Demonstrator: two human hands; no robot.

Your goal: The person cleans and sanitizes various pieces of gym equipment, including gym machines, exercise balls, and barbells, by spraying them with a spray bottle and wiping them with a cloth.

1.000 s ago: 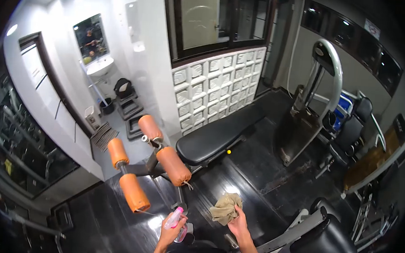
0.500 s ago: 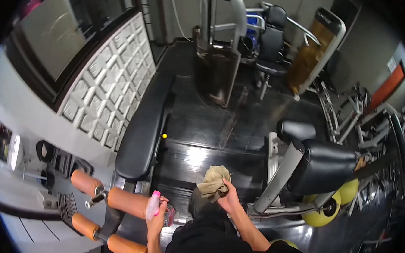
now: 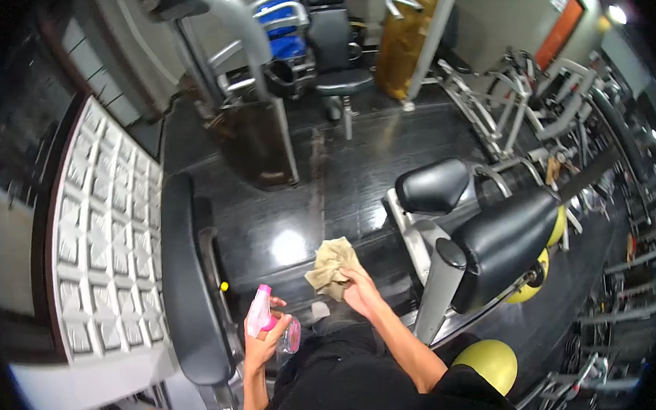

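Holding a pink spray bottle [image 3: 267, 323], the left hand [image 3: 262, 345] is closed around it, just right of the long black bench [image 3: 181, 271]. The right hand [image 3: 360, 293] grips a crumpled tan cloth [image 3: 330, 267], further right of the bench. No wiping of the bench seems started. The liquid level in the bottle is not visible.

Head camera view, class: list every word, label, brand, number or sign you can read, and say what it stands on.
None can be read.
Spray bottle in the left hand: no legible label.
Cloth in the right hand: plain.
Small sign on the far wall: too blurred.
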